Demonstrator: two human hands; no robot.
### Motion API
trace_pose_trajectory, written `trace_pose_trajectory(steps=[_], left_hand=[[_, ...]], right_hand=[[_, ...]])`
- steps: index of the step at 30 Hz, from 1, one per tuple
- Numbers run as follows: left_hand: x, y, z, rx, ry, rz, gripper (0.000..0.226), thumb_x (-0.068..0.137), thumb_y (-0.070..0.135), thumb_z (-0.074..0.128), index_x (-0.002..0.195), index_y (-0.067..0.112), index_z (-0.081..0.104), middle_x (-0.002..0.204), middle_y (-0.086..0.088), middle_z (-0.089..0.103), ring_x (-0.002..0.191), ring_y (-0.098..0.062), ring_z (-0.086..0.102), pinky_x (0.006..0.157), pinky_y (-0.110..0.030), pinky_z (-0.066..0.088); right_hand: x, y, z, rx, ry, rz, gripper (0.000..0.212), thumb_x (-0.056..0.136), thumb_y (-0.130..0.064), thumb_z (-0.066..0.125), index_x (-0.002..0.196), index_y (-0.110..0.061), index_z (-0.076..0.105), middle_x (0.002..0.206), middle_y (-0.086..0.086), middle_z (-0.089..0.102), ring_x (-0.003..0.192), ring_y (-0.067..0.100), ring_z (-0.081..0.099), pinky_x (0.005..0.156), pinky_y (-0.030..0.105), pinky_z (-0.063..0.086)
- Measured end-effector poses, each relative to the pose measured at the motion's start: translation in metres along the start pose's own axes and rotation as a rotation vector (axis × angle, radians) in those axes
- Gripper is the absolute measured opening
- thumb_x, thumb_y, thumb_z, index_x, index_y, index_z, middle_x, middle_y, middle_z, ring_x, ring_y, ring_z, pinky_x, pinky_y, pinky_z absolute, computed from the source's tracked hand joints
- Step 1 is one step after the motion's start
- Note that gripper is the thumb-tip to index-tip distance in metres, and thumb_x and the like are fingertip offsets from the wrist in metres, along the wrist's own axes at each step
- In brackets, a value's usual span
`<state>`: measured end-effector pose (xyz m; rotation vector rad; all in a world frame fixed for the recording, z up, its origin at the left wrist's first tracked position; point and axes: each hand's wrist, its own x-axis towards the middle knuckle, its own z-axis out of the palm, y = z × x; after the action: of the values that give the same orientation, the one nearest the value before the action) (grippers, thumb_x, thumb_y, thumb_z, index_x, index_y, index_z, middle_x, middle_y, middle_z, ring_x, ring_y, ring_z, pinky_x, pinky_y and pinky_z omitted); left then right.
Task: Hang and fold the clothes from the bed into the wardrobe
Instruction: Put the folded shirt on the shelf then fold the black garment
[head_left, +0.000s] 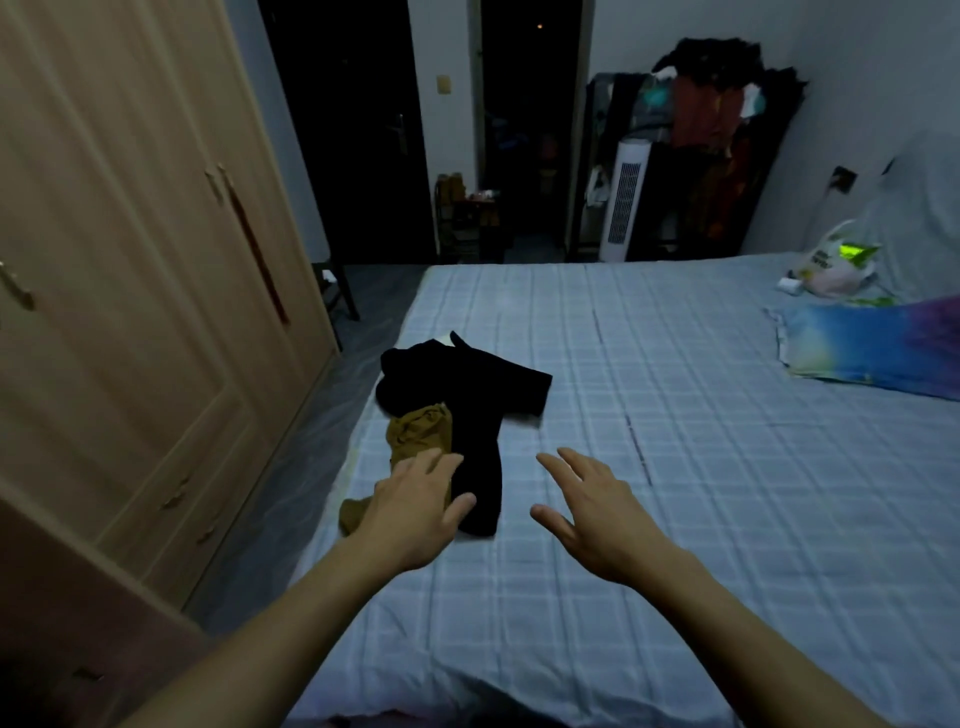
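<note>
The clothes sit in a small heap by the bed's (649, 467) left edge, about midway along it. Uppermost is a black garment (467, 405), crumpled at its far end, with one short sleeve sticking out to the right and a long strip running back towards you. Tucked against its left side is a mustard-brown garment (418, 434), bunched up, with a tail of it reaching the very edge of the bed near your wrist. A sliver of something pale shows at the far side of the black one; you cannot tell what it is.

Your left hand (418, 512) is spread wide, palm down, over the near end of both garments, holding nothing. Your right hand (589, 514) is likewise open and empty, fingers splayed, above bare sheet just right of the black strip.

The sheet is pale blue check. The wardrobe (130, 260) stands left of the bed, doors closed. A tie-dye pillow (872, 345) lies at the bed's right edge, with a plastic bag (836, 267) beyond it whose print is too blurred to read.
</note>
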<state>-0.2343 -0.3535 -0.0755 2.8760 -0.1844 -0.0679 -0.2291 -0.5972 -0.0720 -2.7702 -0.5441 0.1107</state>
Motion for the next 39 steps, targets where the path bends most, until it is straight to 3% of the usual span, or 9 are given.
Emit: trace_pose_trajectory(steps=[7,18,23,39], left_hand=[[0.042,-0.038,0.031,-0.11,0.012,-0.028,0.055,0.096,0.053,0.045,0.144,0.028,0.04,0.145,0.005,0.044,0.129,-0.021,0.043,0.1,-0.041,0.042],[0.172,-0.166,0.024,-0.24,0.015,-0.057,0.049,0.098,0.047,0.047,0.139,0.021,0.044,0.141,0.001,0.047,0.129,-0.024,0.041,0.105,-0.04,0.039],[0.209,-0.206,0.037,-0.278,-0.039,-0.088,0.041,0.097,0.047,0.049,0.13,0.022,0.05,0.13,0.0,0.053,0.12,-0.023,0.046,0.096,-0.039,0.043],[0.272,-0.276,0.103,-0.335,-0.211,-0.286,0.04,0.097,0.045,0.05,0.128,0.02,0.053,0.128,-0.002,0.055,0.12,-0.02,0.048,0.098,-0.039,0.045]], right_hand=[[0.051,0.019,0.014,-0.018,-0.083,0.039,0.064,0.098,-0.059,0.036,0.153,-0.033,0.017,0.162,0.0,0.018,0.147,0.021,0.018,0.116,0.043,0.027],[0.223,-0.012,0.029,0.025,-0.096,0.041,0.062,0.097,-0.054,0.044,0.151,-0.029,0.026,0.155,-0.003,0.032,0.14,0.018,0.032,0.112,0.039,0.033],[0.269,-0.015,0.048,0.063,-0.118,0.056,0.058,0.097,-0.049,0.047,0.148,-0.027,0.03,0.151,-0.005,0.037,0.137,0.016,0.037,0.111,0.037,0.035],[0.386,0.0,0.145,0.161,-0.299,0.064,0.059,0.095,-0.044,0.052,0.147,-0.021,0.037,0.146,0.0,0.043,0.131,0.018,0.044,0.107,0.031,0.039]])
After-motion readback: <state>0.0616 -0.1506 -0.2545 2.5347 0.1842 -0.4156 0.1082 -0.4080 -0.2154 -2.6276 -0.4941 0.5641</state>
